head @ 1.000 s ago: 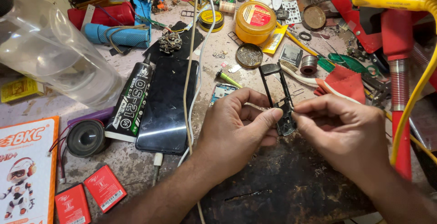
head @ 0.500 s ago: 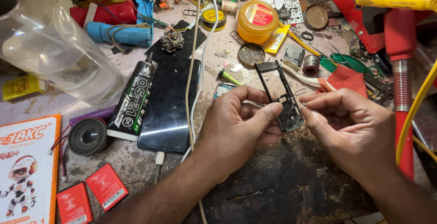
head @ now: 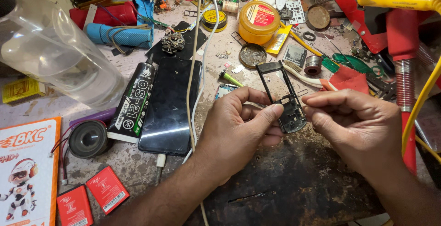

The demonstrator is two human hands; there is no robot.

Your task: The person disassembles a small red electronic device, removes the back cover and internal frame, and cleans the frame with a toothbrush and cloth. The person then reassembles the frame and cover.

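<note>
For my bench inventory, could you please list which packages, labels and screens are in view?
Phone screen: centre-left, dark, unlit.
Glue tube: beside it, black, white label.
Box: lower left, orange and white.
Two battery packs: bottom left, red.
Round tin: top centre, yellow, red label.

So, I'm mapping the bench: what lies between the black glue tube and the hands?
In the head view, a dark smartphone lies face-up between them, with white cables beside it.
</note>
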